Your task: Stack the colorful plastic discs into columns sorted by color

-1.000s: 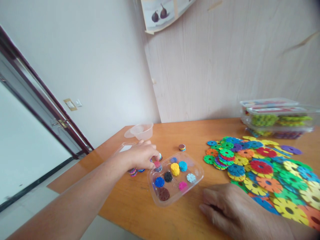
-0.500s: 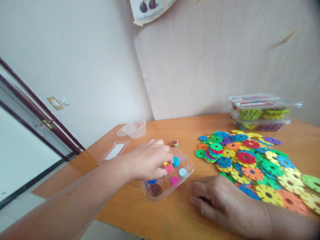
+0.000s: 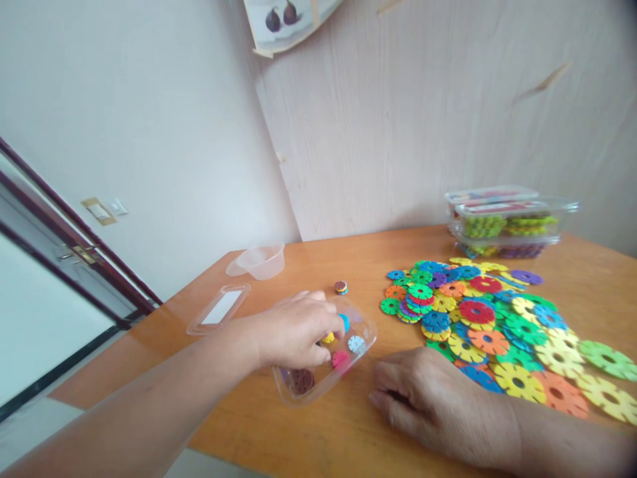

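Note:
My left hand (image 3: 303, 328) reaches over a clear plastic tray (image 3: 298, 399), thumb and fingertips apart, with nothing visible in the grip. Small round notched discs lie in the tray. A red-pink disc (image 3: 340, 359) lies just right of the thumb, and a yellow one (image 3: 328, 338) shows between thumb and fingers. A blue disc (image 3: 345, 322), a pale blue one (image 3: 356, 344) and brown ones (image 3: 301, 381) sit around the hand, which hides part of the tray. My right hand (image 3: 428, 398) rests on the table, fingers curled in; nothing shows in it.
A spread heap of larger colourful notched discs (image 3: 488, 342) covers the table's right side. Lidded clear boxes (image 3: 507, 222) of discs stand behind it. A small disc stack (image 3: 341, 287), an open plastic cup (image 3: 266, 262) and a clear lid with a white label (image 3: 221, 307) lie at the back left.
The red-pink disc at my left fingertips has been let go and now lies lower right in the tray, where a magenta one showed. My right hand stays put; the view has shifted slightly.

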Demonstrator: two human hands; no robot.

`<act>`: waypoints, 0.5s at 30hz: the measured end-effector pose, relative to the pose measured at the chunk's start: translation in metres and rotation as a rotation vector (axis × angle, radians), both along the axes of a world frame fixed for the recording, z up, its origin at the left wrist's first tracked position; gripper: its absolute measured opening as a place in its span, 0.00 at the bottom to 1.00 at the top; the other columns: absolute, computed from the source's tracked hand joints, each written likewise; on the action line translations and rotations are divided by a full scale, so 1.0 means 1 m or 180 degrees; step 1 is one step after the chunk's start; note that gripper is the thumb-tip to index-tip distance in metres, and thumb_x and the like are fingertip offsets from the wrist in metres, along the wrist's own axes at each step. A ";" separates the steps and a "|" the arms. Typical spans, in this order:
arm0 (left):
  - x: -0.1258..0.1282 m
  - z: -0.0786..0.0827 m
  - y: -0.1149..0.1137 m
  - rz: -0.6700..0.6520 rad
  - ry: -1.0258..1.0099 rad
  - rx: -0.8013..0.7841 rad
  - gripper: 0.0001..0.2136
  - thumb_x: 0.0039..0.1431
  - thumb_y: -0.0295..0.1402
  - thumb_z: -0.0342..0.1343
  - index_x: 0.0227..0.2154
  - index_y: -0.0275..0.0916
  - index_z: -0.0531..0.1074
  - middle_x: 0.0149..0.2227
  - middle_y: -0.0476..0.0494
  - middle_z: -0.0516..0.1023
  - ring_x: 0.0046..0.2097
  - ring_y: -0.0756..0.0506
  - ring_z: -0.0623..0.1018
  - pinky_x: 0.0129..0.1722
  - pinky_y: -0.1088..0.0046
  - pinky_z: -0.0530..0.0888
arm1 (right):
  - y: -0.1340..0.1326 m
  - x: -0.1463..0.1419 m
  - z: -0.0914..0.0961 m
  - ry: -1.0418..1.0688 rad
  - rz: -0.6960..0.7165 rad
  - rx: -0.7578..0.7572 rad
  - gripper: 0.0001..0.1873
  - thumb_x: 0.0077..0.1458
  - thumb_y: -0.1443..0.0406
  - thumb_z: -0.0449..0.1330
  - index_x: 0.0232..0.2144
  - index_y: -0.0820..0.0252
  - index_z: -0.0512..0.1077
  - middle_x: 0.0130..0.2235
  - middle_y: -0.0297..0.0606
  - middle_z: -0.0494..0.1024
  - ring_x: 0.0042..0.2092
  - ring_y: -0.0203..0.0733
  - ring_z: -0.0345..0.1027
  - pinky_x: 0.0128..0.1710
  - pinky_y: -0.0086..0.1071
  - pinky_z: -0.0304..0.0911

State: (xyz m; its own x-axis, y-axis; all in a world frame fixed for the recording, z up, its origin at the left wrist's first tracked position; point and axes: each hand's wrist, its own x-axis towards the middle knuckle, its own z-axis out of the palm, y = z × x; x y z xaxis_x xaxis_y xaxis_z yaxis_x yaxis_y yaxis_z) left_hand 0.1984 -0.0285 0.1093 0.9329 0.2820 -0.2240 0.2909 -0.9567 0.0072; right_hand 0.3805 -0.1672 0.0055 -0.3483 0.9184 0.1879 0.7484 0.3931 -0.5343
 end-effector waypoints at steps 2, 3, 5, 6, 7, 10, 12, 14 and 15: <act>-0.009 0.009 0.006 0.0238 -0.0135 0.0030 0.10 0.52 0.31 0.57 0.38 0.46 0.76 0.35 0.48 0.75 0.42 0.44 0.70 0.39 0.69 0.65 | 0.000 0.000 -0.001 0.0003 0.0004 -0.0004 0.09 0.59 0.67 0.53 0.27 0.59 0.66 0.28 0.32 0.73 0.28 0.32 0.65 0.28 0.26 0.54; -0.014 0.014 0.011 0.0371 -0.0192 0.0053 0.09 0.53 0.31 0.56 0.37 0.46 0.76 0.35 0.48 0.75 0.43 0.44 0.70 0.39 0.69 0.66 | 0.000 0.000 -0.001 0.0010 0.0008 -0.0012 0.09 0.60 0.67 0.53 0.27 0.59 0.66 0.28 0.32 0.73 0.28 0.32 0.65 0.28 0.26 0.54; -0.028 0.023 0.024 0.0621 -0.0266 0.0117 0.09 0.53 0.30 0.54 0.36 0.44 0.76 0.35 0.48 0.75 0.43 0.45 0.71 0.40 0.71 0.66 | 0.000 0.000 -0.001 0.0037 0.0013 -0.0034 0.10 0.60 0.67 0.52 0.26 0.58 0.65 0.28 0.31 0.72 0.28 0.32 0.64 0.28 0.26 0.53; -0.036 0.026 0.031 0.0746 -0.0304 0.0147 0.10 0.53 0.30 0.54 0.36 0.43 0.77 0.36 0.48 0.76 0.42 0.45 0.72 0.40 0.71 0.66 | 0.000 0.000 0.000 0.0059 0.0016 -0.0044 0.10 0.61 0.66 0.52 0.26 0.58 0.64 0.28 0.31 0.72 0.28 0.32 0.64 0.27 0.27 0.53; -0.045 0.028 0.038 0.0869 -0.0355 0.0156 0.10 0.53 0.30 0.53 0.36 0.43 0.77 0.36 0.48 0.76 0.42 0.46 0.72 0.41 0.71 0.66 | 0.000 0.000 0.001 0.0082 0.0022 -0.0057 0.11 0.61 0.66 0.52 0.25 0.58 0.64 0.28 0.31 0.72 0.28 0.32 0.64 0.27 0.27 0.53; -0.069 0.027 0.057 0.1121 -0.0322 0.0153 0.11 0.53 0.33 0.56 0.39 0.42 0.77 0.38 0.47 0.77 0.44 0.45 0.73 0.43 0.71 0.67 | -0.001 0.000 0.006 0.0098 0.0043 -0.0137 0.11 0.61 0.66 0.52 0.25 0.58 0.64 0.27 0.30 0.72 0.27 0.32 0.64 0.26 0.27 0.53; -0.082 0.021 0.066 0.1279 -0.0224 0.0102 0.13 0.52 0.35 0.57 0.41 0.41 0.76 0.40 0.46 0.77 0.44 0.45 0.73 0.43 0.72 0.68 | -0.001 -0.001 0.010 0.0069 0.0055 -0.0198 0.11 0.61 0.66 0.52 0.25 0.58 0.65 0.27 0.30 0.72 0.27 0.32 0.65 0.26 0.27 0.53; -0.092 0.011 0.073 0.1361 -0.0158 0.0117 0.14 0.51 0.37 0.58 0.41 0.40 0.76 0.41 0.45 0.78 0.44 0.45 0.74 0.43 0.72 0.68 | -0.002 -0.001 0.012 0.0039 0.0061 -0.0220 0.11 0.62 0.66 0.51 0.26 0.57 0.65 0.27 0.31 0.73 0.27 0.32 0.65 0.26 0.28 0.53; -0.095 0.005 0.076 0.1364 -0.0142 0.0158 0.15 0.51 0.38 0.58 0.42 0.41 0.76 0.42 0.45 0.78 0.45 0.45 0.74 0.43 0.72 0.68 | -0.002 -0.001 0.013 0.0022 0.0062 -0.0218 0.12 0.62 0.66 0.51 0.26 0.57 0.65 0.27 0.31 0.72 0.26 0.32 0.65 0.25 0.28 0.53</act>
